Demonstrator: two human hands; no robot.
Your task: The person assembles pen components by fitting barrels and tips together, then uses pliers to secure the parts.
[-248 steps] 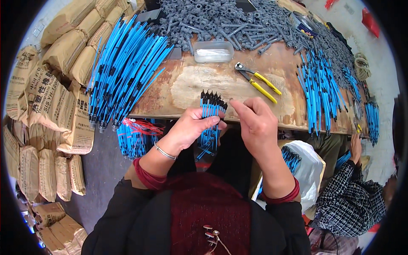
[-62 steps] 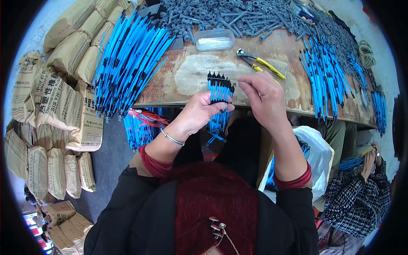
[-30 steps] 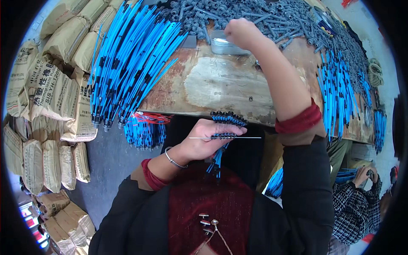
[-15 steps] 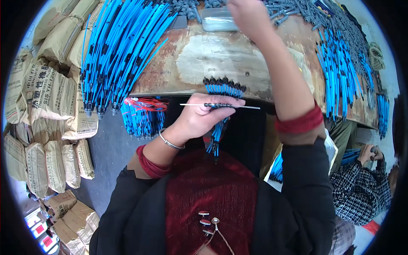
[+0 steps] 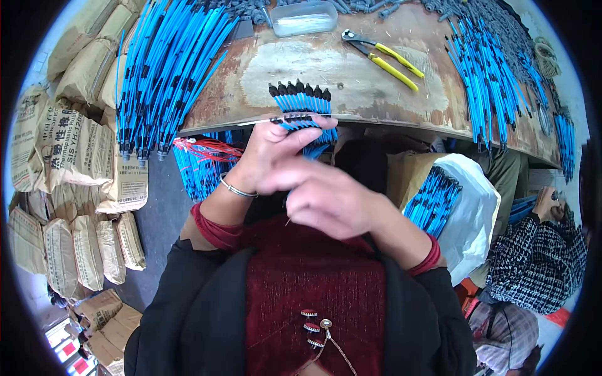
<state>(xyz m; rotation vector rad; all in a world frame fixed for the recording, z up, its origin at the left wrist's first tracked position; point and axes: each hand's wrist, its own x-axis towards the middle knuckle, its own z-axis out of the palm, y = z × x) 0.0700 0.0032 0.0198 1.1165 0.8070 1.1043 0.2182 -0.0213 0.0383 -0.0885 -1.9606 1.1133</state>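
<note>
My left hand (image 5: 271,150) is closed around a bundle of thin blue rods (image 5: 301,103) with black tips, near the table's front edge. The tips fan out above the fingers, and the lower part of the bundle is mostly hidden by my hands. A thin white stick (image 5: 251,123) lies crosswise at the bundle, by a row of black fittings above my thumb. Just below and to the right, my right hand (image 5: 335,200) passes in front of the bundle, close to my left wrist. Motion smears its fingers, so whether it holds anything does not show.
On the wooden table (image 5: 376,97) lie yellow-handled cutting pliers (image 5: 384,59), a clear plastic box (image 5: 305,20) and blue rod bundles (image 5: 169,75). Grey plastic parts (image 5: 489,31) are heaped behind. A white sack (image 5: 473,213) stands right; paper sacks (image 5: 81,150) are stacked left. Another person's hand (image 5: 547,203) is far right.
My right hand has come back from the plastic box at the far side of the table to beside my left hand. The pliers are now uncovered. My left hand keeps its hold on the bundle.
</note>
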